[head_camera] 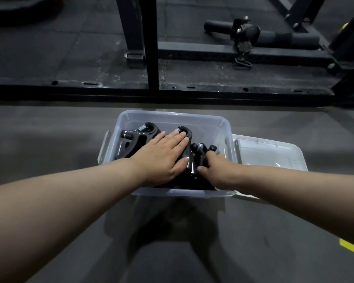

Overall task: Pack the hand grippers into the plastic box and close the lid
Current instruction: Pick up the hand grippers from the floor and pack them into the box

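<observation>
A clear plastic box [173, 116] stands open on the dark gym floor. Several black hand grippers [138, 134] with silver springs lie piled inside it. My left hand [164, 158] rests flat on top of the pile, fingers stretched out and pressing on the grippers. My right hand [215, 170] reaches into the box's right side with its fingers curled down around a black hand gripper [198, 152]; the fingertips are hidden. The clear lid [274, 154] lies flat on the floor against the box's right side.
A black steel rack frame [151, 48] with a floor rail [161, 92] stands just behind the box. A padded roller bar [274, 35] lies at the back right. Yellow tape marks [352, 247] are on the floor at right.
</observation>
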